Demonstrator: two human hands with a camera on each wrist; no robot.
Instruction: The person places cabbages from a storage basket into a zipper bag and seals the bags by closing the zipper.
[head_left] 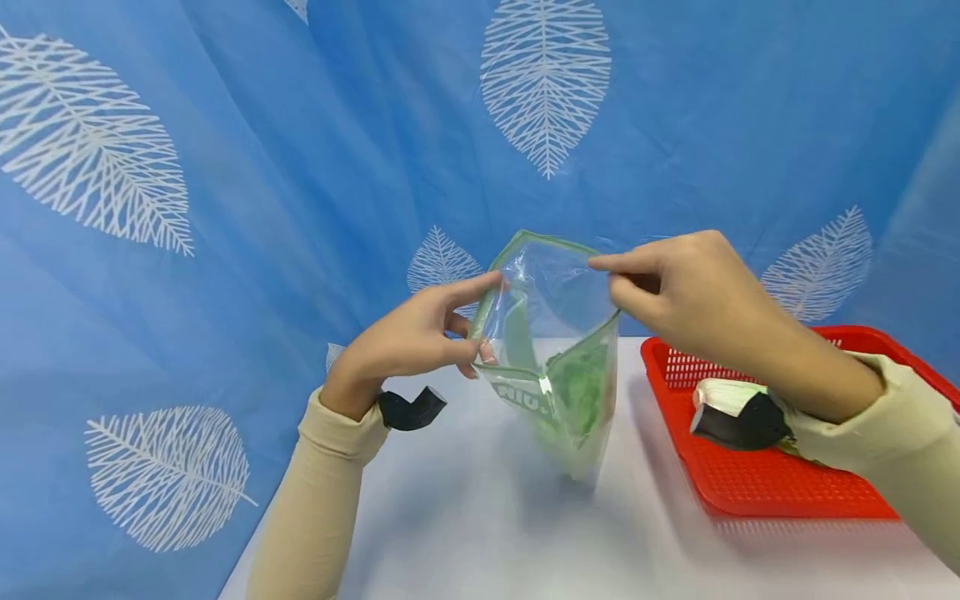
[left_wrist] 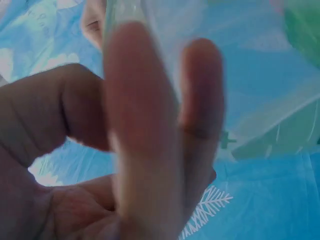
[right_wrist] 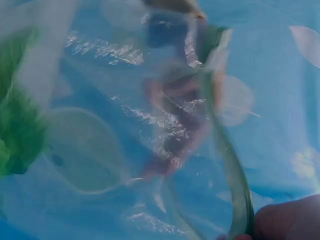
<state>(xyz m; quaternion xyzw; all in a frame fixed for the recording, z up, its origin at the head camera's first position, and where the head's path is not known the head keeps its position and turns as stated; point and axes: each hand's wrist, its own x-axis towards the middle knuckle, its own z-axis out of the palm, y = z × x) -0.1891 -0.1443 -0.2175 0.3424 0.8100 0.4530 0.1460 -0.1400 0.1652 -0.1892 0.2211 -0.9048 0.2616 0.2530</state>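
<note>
A clear plastic bag with green edging and pale lettering stands tilted over the white table, its mouth spread wide. Green leaves show through its lower part; they also appear as leafy greens in the right wrist view. My left hand holds the bag's left rim between thumb and fingers, some fingertips seen through the film. On the opposite side, my right hand pinches the rim between thumb and index finger. In the left wrist view, the left hand's fingers are close and blurred.
To the right sits a red plastic basket on the white table. Inside it lies a vegetable with a white stem, partly hidden by the right wrist. A blue curtain with white leaf prints hangs behind.
</note>
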